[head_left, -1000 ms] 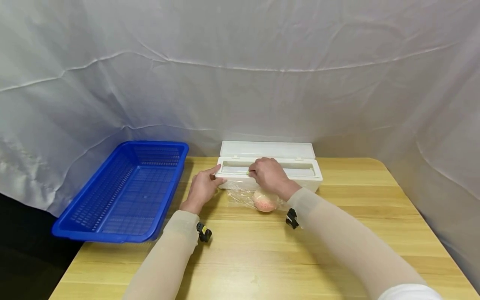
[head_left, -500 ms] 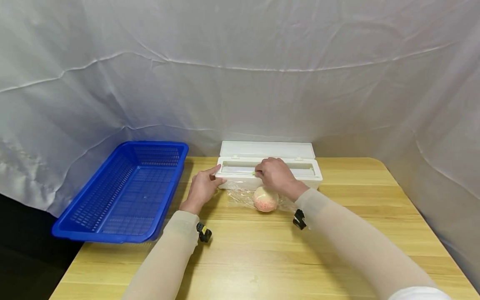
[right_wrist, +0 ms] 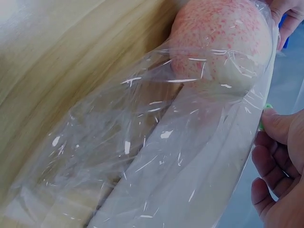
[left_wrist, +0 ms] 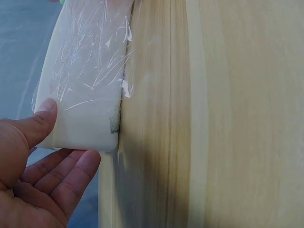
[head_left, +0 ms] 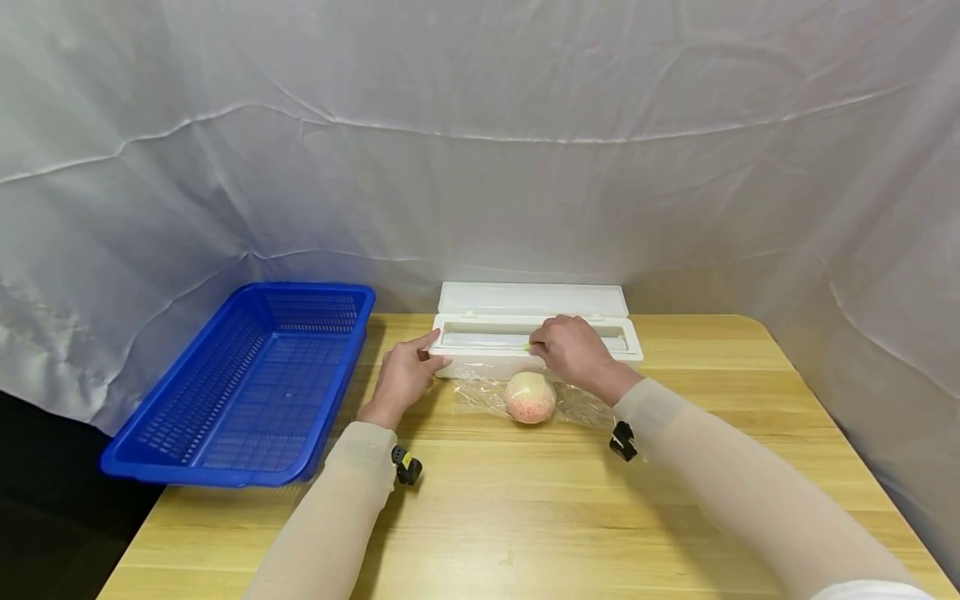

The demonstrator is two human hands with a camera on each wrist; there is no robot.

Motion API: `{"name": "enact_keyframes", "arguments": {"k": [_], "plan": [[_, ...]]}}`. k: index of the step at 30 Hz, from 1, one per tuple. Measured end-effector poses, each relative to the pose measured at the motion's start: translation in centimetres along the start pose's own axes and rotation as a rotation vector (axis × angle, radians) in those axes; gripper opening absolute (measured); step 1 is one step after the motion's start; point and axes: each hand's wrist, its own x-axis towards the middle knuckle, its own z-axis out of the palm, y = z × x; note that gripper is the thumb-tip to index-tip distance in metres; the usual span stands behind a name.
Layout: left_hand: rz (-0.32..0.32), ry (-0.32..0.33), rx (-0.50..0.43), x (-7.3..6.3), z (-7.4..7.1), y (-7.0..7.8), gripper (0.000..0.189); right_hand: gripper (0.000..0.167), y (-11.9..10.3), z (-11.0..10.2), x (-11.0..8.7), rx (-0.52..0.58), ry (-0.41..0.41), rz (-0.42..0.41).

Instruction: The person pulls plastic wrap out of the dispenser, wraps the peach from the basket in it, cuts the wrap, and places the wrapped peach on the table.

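Note:
A white cling film dispenser box [head_left: 463,360] stands at the back of the table with its lid raised. My left hand [head_left: 402,372] holds the box's left end, thumb on the front and fingers round the corner. My right hand [head_left: 576,350] pinches a small green slider [head_left: 528,347] on the box's front rim, right of its middle. Clear cling film [head_left: 588,407] hangs over the front onto the table. Against it sits a round, pale yellow and pink peach [head_left: 530,398], large in the right wrist view. In the left wrist view, the film ends short of the left hand's thumb [left_wrist: 46,111].
To the left, a blue plastic basket [head_left: 352,358] with slotted walls overhangs the table's [head_left: 510,517] left edge. Grey cloth [head_left: 525,192] hangs close behind the box and along both sides.
My right hand has slid rightward along the box's front rim with the green slider. More of the peach and film now shows. The left hand keeps its hold on the box end.

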Motion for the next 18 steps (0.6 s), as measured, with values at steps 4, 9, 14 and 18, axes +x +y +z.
{"name": "enact_keyframes", "arguments": {"k": [4, 9, 14, 18], "plan": [[0.005, 0.003, 0.003, 0.03, -0.01, -0.06, 0.059, 0.009, 0.15, 0.04, -0.06, 0.004, 0.008, -0.002], [0.006, 0.007, -0.007, 0.04, 0.06, -0.07, 0.059, 0.009, 0.16, 0.0, -0.14, 0.004, 0.021, -0.013], [0.006, 0.006, -0.008, 0.07, 0.14, -0.05, 0.059, 0.01, 0.41, -0.1, -0.4, 0.004, 0.031, -0.02], [0.006, 0.007, -0.002, 0.1, 0.15, -0.06, 0.059, 0.009, 0.74, -0.22, -0.65, 0.004, 0.039, -0.023]]}}
